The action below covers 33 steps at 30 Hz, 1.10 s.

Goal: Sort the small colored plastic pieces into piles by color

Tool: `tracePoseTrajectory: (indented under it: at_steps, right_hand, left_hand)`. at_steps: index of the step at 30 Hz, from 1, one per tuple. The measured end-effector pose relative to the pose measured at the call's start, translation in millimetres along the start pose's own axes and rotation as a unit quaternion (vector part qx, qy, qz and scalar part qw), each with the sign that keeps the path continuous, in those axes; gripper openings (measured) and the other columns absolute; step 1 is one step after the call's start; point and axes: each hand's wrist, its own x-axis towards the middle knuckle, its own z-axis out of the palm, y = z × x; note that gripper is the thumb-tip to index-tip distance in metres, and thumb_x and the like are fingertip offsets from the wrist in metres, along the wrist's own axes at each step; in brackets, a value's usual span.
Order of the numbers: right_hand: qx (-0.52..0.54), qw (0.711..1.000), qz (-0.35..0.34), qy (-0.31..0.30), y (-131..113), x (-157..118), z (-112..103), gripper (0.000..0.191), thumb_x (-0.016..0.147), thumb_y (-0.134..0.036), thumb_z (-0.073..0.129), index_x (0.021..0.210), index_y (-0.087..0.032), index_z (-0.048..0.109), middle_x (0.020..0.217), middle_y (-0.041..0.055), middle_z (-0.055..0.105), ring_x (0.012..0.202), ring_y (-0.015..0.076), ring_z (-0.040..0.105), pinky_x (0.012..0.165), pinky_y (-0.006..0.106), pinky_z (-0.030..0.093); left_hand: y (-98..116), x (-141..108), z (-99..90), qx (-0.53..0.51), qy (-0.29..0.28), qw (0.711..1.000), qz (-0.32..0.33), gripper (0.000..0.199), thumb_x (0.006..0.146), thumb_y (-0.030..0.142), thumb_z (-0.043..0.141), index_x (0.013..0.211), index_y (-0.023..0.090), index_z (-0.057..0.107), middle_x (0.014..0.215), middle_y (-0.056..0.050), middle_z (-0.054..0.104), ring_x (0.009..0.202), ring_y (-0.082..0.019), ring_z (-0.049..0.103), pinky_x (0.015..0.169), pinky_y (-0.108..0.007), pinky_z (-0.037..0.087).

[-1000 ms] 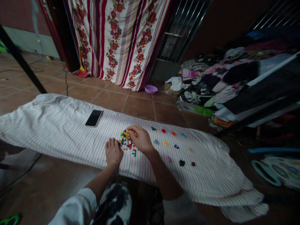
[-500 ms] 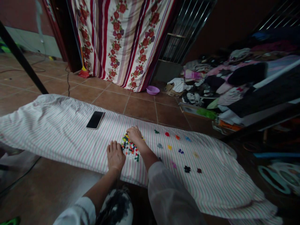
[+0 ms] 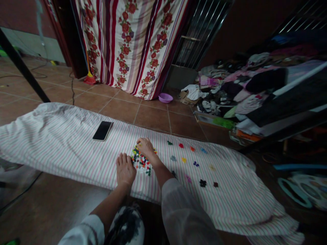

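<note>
A heap of small multicoloured pieces [image 3: 141, 163] lies on a striped cloth [image 3: 76, 149]. My left hand [image 3: 125, 169] rests flat on the cloth at the heap's left edge, its fingers stretched out. Over the far side of the heap is my right hand [image 3: 145, 147], fingers bent down and drawn together; whatever is between the fingertips is too small to make out. To the right, little groups sorted by colour sit apart in rows, among them a red group [image 3: 181, 145], a yellow group [image 3: 184, 160], a black group [image 3: 202, 183] and a brown group [image 3: 216, 184].
A phone [image 3: 102, 130] lies on the cloth to the left. Beyond the cloth are a purple basin [image 3: 165, 98] on the tiled floor, a floral curtain [image 3: 138, 44] and a red broom [image 3: 90, 79]. Piled clothes [image 3: 230, 85] fill the right side.
My right hand has shifted very slightly at the far side of the heap. The left hand stays in place, and the view has moved a little.
</note>
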Motion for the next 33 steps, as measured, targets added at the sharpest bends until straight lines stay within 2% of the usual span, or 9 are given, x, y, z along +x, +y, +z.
tracePoseTrajectory:
  at_steps: [3, 8, 14, 19, 24, 33]
  right_hand:
    - [0.051, 0.997, 0.004, 0.049, 1, -11, 1, 0.013, 0.083, -0.016, 0.056, 0.090, -0.021, 0.065, 0.094, 0.0032, 0.070, 0.095, 0.0187, 0.057, 0.088, 0.029, 0.043]
    - [0.126, 0.985, 0.062, 0.104, 6, -36, -2, 0.016, 0.083, -0.020, 0.057, 0.097, -0.023, 0.065, 0.093, 0.0020, 0.070, 0.091, 0.0168, 0.062, 0.085, 0.030, 0.047]
    - [0.194, 0.961, 0.081, 0.177, 24, -88, -9, 0.017, 0.082, -0.027, 0.056, 0.093, -0.023, 0.068, 0.093, 0.0036, 0.072, 0.084, 0.0175, 0.065, 0.078, 0.029, 0.052]
    - [0.174, 0.951, 0.112, 0.229, 43, -137, -25, 0.018, 0.081, -0.028, 0.055, 0.088, -0.022, 0.070, 0.086, 0.0044, 0.072, 0.078, 0.0186, 0.064, 0.074, 0.031, 0.053]
    - [0.139, 0.949, 0.133, 0.251, 66, -174, -39, 0.026, 0.084, -0.032, 0.050, 0.093, -0.020, 0.071, 0.091, 0.0067, 0.072, 0.086, 0.0206, 0.065, 0.079, 0.034, 0.053]
    - [0.095, 0.937, 0.193, 0.275, 98, -206, -36, 0.033, 0.083, -0.028, 0.043, 0.094, -0.015, 0.071, 0.093, 0.0117, 0.071, 0.080, 0.0203, 0.064, 0.075, 0.034, 0.053]
  left_hand:
    - [-2, -1, 3.0, -0.005, 0.004, 1.000, 0.006, 0.035, 0.078, 0.013, 0.045, 0.109, 0.008, 0.060, 0.132, -0.022, 0.056, 0.134, -0.034, 0.044, 0.110, -0.050, 0.034]
    - [-3, -2, 1.1, -0.008, 0.003, 1.000, 0.009, 0.044, 0.079, 0.015, 0.043, 0.121, 0.008, 0.057, 0.140, -0.020, 0.052, 0.138, -0.034, 0.038, 0.112, -0.053, 0.030]
    - [0, -1, -3.4, -0.009, 0.008, 1.000, -0.008, 0.046, 0.085, 0.022, 0.039, 0.126, 0.005, 0.055, 0.139, -0.021, 0.052, 0.139, -0.036, 0.036, 0.111, -0.055, 0.029]
    - [1, -2, -6.2, -0.013, 0.005, 1.000, -0.018, 0.048, 0.086, 0.023, 0.037, 0.127, 0.005, 0.055, 0.140, -0.020, 0.051, 0.139, -0.037, 0.034, 0.111, -0.057, 0.028]
    - [2, -3, -7.4, -0.001, -0.005, 1.000, -0.020, 0.050, 0.086, 0.024, 0.037, 0.128, 0.004, 0.054, 0.141, -0.021, 0.050, 0.138, -0.039, 0.034, 0.110, -0.058, 0.026]
    - [1, -2, -9.8, 0.021, -0.008, 1.000, -0.001, 0.045, 0.086, 0.023, 0.038, 0.125, 0.008, 0.056, 0.140, -0.019, 0.051, 0.135, -0.038, 0.037, 0.105, -0.053, 0.031]
